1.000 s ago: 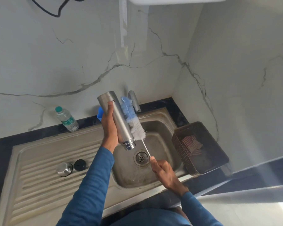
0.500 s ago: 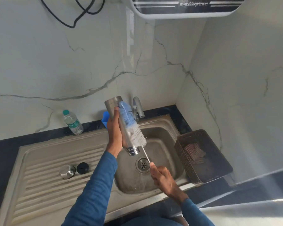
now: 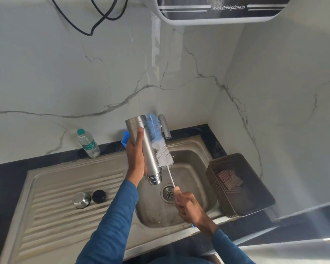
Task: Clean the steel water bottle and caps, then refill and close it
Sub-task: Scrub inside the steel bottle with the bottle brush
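Note:
My left hand (image 3: 135,157) grips the steel water bottle (image 3: 148,149), held upside down over the sink basin (image 3: 191,168) with its open threaded mouth pointing down. My right hand (image 3: 189,208) holds the thin handle of a blue-and-white bottle brush (image 3: 159,141), whose bristles lie against the bottle's right side. A steel cap (image 3: 81,200) and a black inner cap (image 3: 99,196) sit side by side on the ribbed drainboard (image 3: 55,216) to the left.
A tap (image 3: 165,126) stands behind the basin, with a blue item (image 3: 125,141) beside it. A small plastic water bottle (image 3: 88,142) stands on the dark counter. A brown basket (image 3: 236,185) holding a checked cloth sits right of the sink. A water purifier (image 3: 217,10) hangs above.
The brush has slid up along the bottle's outside, its blue tip now near the bottle's base. The camera has tilted up, showing more of the purifier.

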`<act>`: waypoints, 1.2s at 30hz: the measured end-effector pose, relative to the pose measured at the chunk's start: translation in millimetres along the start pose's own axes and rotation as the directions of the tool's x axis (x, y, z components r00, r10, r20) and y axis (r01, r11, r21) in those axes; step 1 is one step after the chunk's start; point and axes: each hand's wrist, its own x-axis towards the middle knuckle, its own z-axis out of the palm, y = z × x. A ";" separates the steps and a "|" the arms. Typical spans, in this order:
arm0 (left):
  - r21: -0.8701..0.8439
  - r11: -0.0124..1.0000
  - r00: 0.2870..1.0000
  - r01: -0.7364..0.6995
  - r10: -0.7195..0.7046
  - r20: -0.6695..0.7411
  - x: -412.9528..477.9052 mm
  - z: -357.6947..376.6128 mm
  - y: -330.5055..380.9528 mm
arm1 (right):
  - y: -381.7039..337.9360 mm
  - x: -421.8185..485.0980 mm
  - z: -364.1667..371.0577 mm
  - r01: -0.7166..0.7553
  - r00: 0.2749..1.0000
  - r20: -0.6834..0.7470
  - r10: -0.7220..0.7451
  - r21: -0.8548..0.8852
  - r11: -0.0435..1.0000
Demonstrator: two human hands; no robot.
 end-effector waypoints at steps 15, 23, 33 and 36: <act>0.075 0.997 1.000 -0.027 0.027 0.002 5.9 -9.9 -2.2 | -13.8 9.5 15.3 0.103 0.995 -0.024 -0.102 0.040 0.994; 0.041 0.998 0.998 -0.040 0.038 0.046 4.5 -1.2 -0.8 | -39.6 32.9 15.8 0.142 0.990 -0.014 -0.142 -0.045 0.989; 0.050 0.999 0.999 -0.013 0.010 0.054 6.3 -6.6 0.0 | -26.3 20.5 8.8 0.103 0.995 0.006 -0.103 -0.019 0.995; 0.043 0.999 0.995 -0.025 0.021 0.093 3.2 -5.2 -5.0 | -42.3 39.1 9.0 0.140 0.990 0.009 -0.140 -0.044 0.989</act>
